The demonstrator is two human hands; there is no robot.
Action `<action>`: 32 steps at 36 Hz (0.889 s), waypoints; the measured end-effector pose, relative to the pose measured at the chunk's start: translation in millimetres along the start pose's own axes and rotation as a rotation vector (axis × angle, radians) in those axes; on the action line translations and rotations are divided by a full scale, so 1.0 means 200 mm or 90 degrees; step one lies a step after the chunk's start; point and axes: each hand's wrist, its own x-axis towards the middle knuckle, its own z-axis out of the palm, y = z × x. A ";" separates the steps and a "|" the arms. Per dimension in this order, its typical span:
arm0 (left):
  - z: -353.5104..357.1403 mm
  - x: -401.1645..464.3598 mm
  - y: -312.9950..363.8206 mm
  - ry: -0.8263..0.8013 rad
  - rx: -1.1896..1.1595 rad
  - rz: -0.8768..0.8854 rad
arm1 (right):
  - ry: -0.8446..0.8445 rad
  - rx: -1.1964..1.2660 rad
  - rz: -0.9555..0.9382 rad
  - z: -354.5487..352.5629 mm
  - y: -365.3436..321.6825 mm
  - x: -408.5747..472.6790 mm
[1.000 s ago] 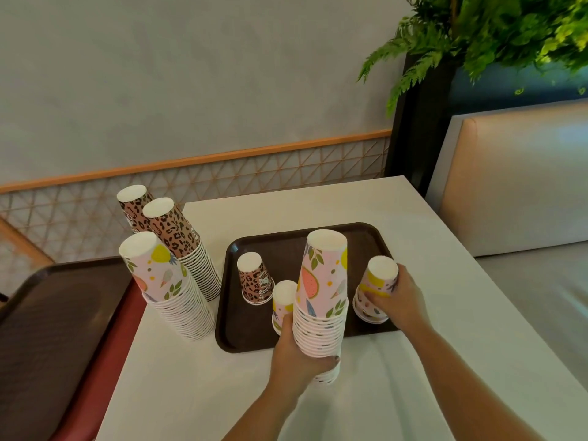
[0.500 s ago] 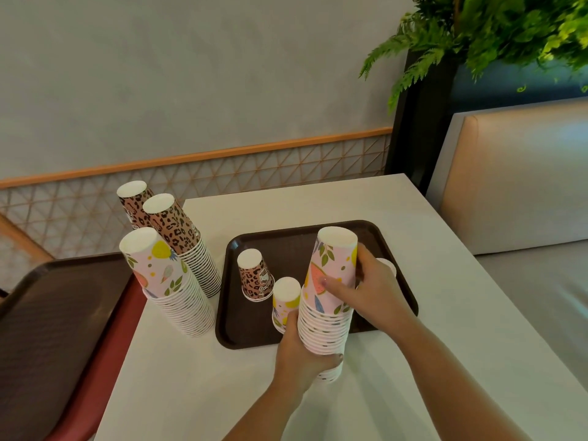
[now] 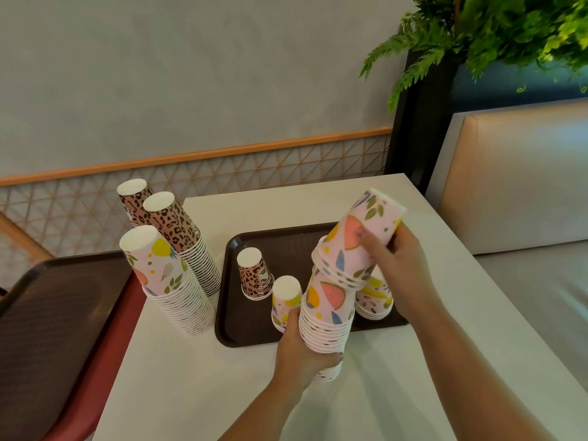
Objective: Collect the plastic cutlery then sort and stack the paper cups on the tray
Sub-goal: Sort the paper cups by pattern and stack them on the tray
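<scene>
We see our left hand [image 3: 302, 351] wrapped round the lower part of a fruit stack [image 3: 327, 316], upside-down pink cups held at the tray's near edge; the hand covers the stack's base, so we cannot tell whether it rests on the table [image 3: 413, 377] or is lifted. Our right hand [image 3: 399, 265] grips a top batch [image 3: 356, 246] of the same cups, tilted to the right with its low rim touching the stack's top cup. How many cups are in that batch we cannot count; the thumb is blurred.

On the brown tray [image 3: 286, 240] stand a single leopard cup [image 3: 254, 275], a small fruit cup [image 3: 286, 297] partly hidden behind our left hand, and a short pile [image 3: 374, 297] largely hidden by the right hand and the tilted batch.

Left of the tray, on the table, a tall fruit tower [image 3: 168, 278] leans beside a leopard tower [image 3: 181, 237]; a second leopard tower [image 3: 133, 202] stands behind, its lower part hidden.

At far left a second tray [image 3: 47, 313] is cut off by the frame edge. A fern [image 3: 477, 33] is cut off above right, over a bench [image 3: 525, 173].

We can make out no cutlery.
</scene>
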 end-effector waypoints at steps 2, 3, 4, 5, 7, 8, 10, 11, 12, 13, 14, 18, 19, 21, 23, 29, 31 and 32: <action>0.00 0.00 0.00 0.001 -0.001 0.001 | 0.019 0.088 0.013 -0.03 -0.02 0.02; -0.01 0.01 0.00 0.001 -0.003 0.002 | 0.029 0.148 0.023 -0.05 -0.02 0.04; -0.01 0.01 0.00 0.000 -0.007 0.003 | 0.045 0.207 0.032 -0.07 -0.02 0.06; -0.01 0.01 0.00 -0.001 -0.011 0.003 | 0.066 0.247 0.036 -0.08 -0.02 0.07; -0.01 0.01 0.01 0.000 -0.020 -0.002 | 0.127 0.244 0.022 -0.12 0.00 0.10; -0.01 0.01 0.01 0.002 -0.025 -0.004 | 0.163 0.196 0.009 -0.13 0.03 0.11; -0.01 0.01 0.01 0.005 -0.031 -0.004 | 0.216 0.057 -0.013 -0.15 0.09 0.13; -0.01 0.01 0.01 0.006 -0.034 -0.003 | 0.226 -0.013 -0.018 -0.15 0.12 0.13; -0.01 0.01 0.01 0.007 -0.037 -0.003 | 0.224 -0.077 -0.019 -0.16 0.15 0.13; -0.01 0.01 0.02 0.006 -0.040 -0.005 | 0.214 -0.128 -0.018 -0.16 0.19 0.13; 0.00 0.02 0.02 0.006 -0.041 -0.008 | 0.201 -0.165 -0.017 -0.16 0.23 0.13; 0.01 0.02 0.03 0.006 -0.045 -0.006 | 0.167 -0.259 -0.005 -0.15 0.36 0.11; 0.01 0.02 0.04 0.006 -0.047 -0.003 | 0.161 -0.269 0.004 -0.15 0.38 0.11; 0.01 0.02 0.04 0.003 -0.052 0.004 | 0.139 -0.290 0.030 -0.14 0.41 0.10; 0.01 0.02 0.05 0.000 -0.053 0.004 | 0.114 -0.310 0.054 -0.14 0.42 0.10; 0.01 0.02 0.05 0.003 -0.054 0.001 | 0.145 -0.307 -0.089 -0.11 0.28 0.05; 0.02 0.03 0.05 0.004 -0.057 0.001 | 0.104 -0.266 -0.137 -0.08 0.22 0.02; 0.02 0.03 0.05 0.004 -0.061 0.002 | 0.063 -0.259 -0.142 -0.07 0.19 0.01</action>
